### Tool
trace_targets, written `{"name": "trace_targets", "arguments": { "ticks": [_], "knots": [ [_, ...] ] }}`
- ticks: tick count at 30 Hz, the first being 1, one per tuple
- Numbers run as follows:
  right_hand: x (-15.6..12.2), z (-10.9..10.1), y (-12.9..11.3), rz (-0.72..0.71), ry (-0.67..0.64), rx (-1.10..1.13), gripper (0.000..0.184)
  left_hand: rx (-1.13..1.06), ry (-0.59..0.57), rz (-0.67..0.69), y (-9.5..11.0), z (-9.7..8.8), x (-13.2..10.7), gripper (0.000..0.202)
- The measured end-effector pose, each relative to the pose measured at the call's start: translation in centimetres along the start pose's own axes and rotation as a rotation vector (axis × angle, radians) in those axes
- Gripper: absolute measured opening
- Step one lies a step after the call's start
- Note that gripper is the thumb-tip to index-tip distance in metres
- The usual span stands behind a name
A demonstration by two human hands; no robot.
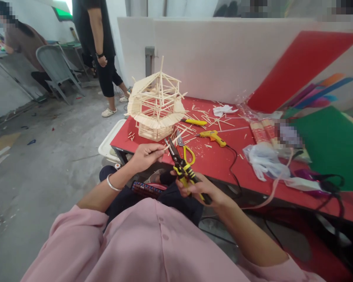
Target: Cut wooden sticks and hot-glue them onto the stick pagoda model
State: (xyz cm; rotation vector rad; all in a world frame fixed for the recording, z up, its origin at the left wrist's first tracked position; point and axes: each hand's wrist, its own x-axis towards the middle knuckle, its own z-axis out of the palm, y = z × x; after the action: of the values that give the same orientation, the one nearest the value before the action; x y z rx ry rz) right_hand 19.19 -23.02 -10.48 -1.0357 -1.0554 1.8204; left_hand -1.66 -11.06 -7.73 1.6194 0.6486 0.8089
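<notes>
My left hand pinches a thin wooden stick, its tip at the jaws of the black-and-yellow cutting pliers. My right hand grips the pliers' handles. Both hands hover at the near edge of the red table. Behind them stands a small pagoda-like stick house with a layered roof. Loose sticks lie scattered around it.
On the table lie yellow-handled scissors, a yellow glue gun with a black cord, a yellow-handled knife, plastic bags and green and red sheets. A person stands at the back left near a grey chair; another sits there.
</notes>
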Motion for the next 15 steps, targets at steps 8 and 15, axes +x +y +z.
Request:
{"name": "trace_targets", "arguments": {
  "ticks": [8, 15],
  "knots": [
    [-0.8, -2.3, 1.3, -0.077, 0.415, -0.451, 0.055, 0.139, 0.139, 0.03, -4.5, 3.2, 3.5, 0.026],
    [0.3, -5.7, 0.6, -0.145, 0.53, -0.528, 0.042, 0.775, 0.297, 0.041, -10.7, 5.3, 10.0, 0.038]
  ]
}}
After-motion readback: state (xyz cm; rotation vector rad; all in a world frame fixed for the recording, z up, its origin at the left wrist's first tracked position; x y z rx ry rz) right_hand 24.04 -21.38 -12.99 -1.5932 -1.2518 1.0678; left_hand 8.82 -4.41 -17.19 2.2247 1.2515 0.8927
